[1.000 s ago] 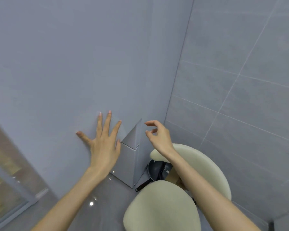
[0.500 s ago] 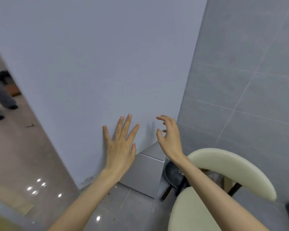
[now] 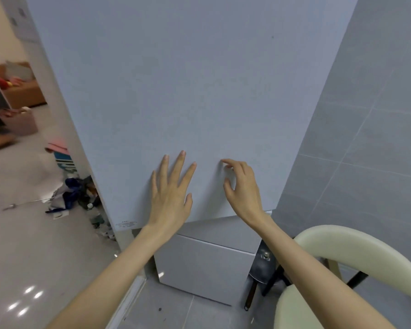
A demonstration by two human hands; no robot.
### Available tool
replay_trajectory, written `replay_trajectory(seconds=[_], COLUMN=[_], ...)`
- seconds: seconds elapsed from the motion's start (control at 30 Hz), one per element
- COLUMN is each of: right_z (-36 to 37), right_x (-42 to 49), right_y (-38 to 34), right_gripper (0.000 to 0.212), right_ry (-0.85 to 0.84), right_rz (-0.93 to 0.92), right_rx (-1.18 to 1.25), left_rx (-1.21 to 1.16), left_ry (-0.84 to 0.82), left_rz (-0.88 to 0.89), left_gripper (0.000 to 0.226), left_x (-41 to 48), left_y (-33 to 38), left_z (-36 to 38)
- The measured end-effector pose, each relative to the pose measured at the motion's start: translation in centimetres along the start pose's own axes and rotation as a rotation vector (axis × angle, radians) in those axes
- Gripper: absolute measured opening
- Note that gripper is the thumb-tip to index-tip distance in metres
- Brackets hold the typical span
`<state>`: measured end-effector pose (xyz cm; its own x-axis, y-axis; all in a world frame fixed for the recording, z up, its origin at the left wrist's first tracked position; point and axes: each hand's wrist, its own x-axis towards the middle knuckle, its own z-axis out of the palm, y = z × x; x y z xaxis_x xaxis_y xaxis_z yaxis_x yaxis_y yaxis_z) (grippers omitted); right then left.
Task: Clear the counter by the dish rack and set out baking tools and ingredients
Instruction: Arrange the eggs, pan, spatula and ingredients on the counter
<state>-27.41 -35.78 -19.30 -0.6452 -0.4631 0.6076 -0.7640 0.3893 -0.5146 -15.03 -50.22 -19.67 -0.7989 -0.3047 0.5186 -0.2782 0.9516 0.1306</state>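
A tall pale grey-blue door (image 3: 176, 79) fills the middle of the head view. My left hand (image 3: 171, 198) lies flat on its lower part with fingers spread and straight. My right hand (image 3: 242, 188) is just to the right of it, fingers loosely curled, fingertips at the door's surface, holding nothing. Under the door's bottom edge sits a grey lower compartment front (image 3: 204, 264). No baking tools, ingredients, counter or dish rack are in view.
A dark pan (image 3: 261, 269) leans in the gap between the compartment and a cream chair (image 3: 356, 245) at lower right. The grey tiled wall (image 3: 365, 138) stands on the right. Floor clutter (image 3: 76, 193) and a pink basket (image 3: 19, 119) lie at left.
The door has swung across the view with both hands at it, my left staying flat against it. The room at left with its clutter has come into sight.
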Motion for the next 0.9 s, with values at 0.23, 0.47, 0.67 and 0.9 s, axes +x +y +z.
replay_trajectory(seconds=[0.23,0.47,0.67,0.9], right_z=[4.3,6.0,5.6,3.4], right_x=[4.1,6.6,5.5,2.3], right_y=[0.8,1.5,0.4,-3.1], right_gripper=[0.052,0.058,0.058,0.048], right_ry=[0.098,0.101,0.007,0.044], right_rz=[-0.022,0.039,0.123,0.333], right_rx=[-0.195,-0.304,-0.286,-0.294], left_rx=[-0.159,-0.219,-0.266,-0.403], left_ry=[-0.052,-0.080,-0.072,-0.120], left_rz=[0.041,0.109,0.138,0.280], left_gripper=[0.076,0.081,0.077,0.068], left_x=[6.8,10.7,10.7,10.9], left_y=[-4.6,-7.2,-7.6,-7.5], left_z=[2.7,5.7,5.6,4.1])
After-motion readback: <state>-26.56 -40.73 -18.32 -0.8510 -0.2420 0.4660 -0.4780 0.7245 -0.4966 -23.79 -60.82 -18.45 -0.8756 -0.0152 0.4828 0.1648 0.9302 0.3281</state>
